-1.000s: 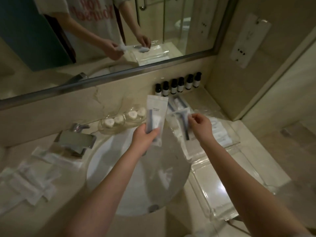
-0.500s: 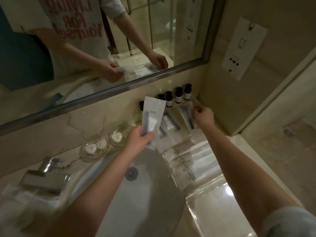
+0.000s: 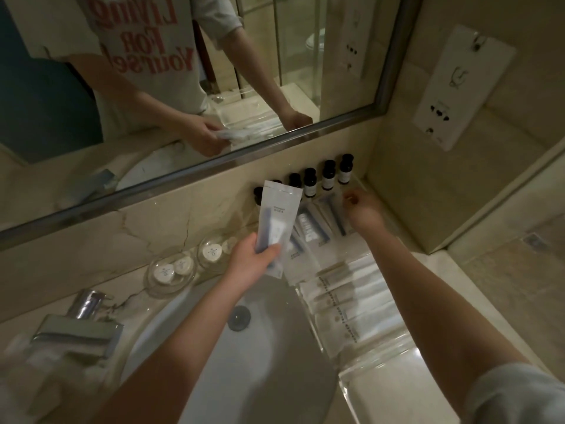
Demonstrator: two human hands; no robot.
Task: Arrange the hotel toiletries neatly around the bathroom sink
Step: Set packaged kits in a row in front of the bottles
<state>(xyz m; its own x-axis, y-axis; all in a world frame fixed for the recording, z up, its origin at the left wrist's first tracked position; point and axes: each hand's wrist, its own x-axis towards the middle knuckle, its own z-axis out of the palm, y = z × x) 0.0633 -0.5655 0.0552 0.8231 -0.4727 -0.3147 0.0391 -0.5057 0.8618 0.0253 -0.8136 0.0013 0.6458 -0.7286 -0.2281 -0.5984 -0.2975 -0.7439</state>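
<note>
My left hand holds a white sealed toiletry packet upright over the back rim of the sink. My right hand hovers with loosely curled fingers just over a razor packet that lies flat on the counter; I cannot tell whether the fingertips touch it. Beside it lie two more flat packets. A row of several small dark bottles stands against the back wall. Several long white sachets lie in a row right of the sink.
Two clear glass dishes with round white items sit behind the sink. A chrome tap is at the left, with blurred white packets beyond it. A clear tray lies front right. The mirror and side wall close off the corner.
My right hand carried the razor packet from above the sink to the back right counter, laid it beside the bottles, and now opens over it. My left hand kept its packet.
</note>
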